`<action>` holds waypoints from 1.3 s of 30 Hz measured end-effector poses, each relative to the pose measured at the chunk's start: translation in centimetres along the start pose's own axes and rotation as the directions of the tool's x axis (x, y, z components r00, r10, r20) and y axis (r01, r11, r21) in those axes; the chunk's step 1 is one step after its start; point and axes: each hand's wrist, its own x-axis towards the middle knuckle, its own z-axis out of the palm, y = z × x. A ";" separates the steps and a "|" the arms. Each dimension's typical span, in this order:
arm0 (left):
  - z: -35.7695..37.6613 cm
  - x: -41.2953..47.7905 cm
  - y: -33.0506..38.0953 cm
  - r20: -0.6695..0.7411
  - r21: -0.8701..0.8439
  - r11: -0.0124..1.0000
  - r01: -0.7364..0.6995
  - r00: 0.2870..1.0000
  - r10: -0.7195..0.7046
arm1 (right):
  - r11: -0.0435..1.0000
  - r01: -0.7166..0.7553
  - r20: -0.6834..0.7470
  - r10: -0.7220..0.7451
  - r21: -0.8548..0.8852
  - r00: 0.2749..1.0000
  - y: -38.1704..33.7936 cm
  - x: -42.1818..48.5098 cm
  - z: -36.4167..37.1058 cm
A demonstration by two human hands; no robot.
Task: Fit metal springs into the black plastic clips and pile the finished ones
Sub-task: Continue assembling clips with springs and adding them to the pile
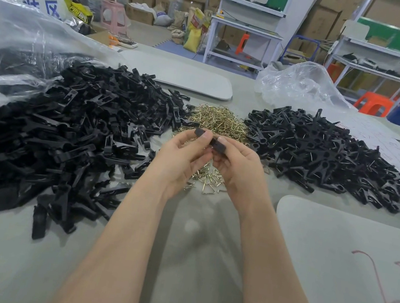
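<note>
My left hand [183, 154] and right hand [239, 169] both pinch one black clip [211, 140] above the brass spring heap [217, 122]. I'd hold its halves squarely aligned, then seat the spring with even pressure.

There is just one camera, and it sits on the person's head. It looks forward and down over the table [192, 267], close to the left hand [180, 156] and right hand [240, 170] holding a black clip [218, 146] mid-picture. Its wide view also reaches the shelves [252, 8] far across the room.
</note>
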 end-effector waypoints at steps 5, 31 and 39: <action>-0.5 0.5 0.6 -0.169 -0.156 0.986 -0.062 0.985 0.035 | 0.989 -0.053 0.019 0.051 0.138 0.999 -0.1 0.0 0.3; -1.3 0.2 1.0 -0.163 -0.400 0.911 0.104 0.969 -0.183 | 0.759 0.125 -0.079 -0.227 -0.639 0.971 2.8 1.3 -1.1; -1.1 0.2 0.9 -0.136 -0.348 0.934 0.081 0.981 -0.135 | 0.732 0.212 -0.105 -0.362 -0.648 0.926 2.2 0.9 -1.0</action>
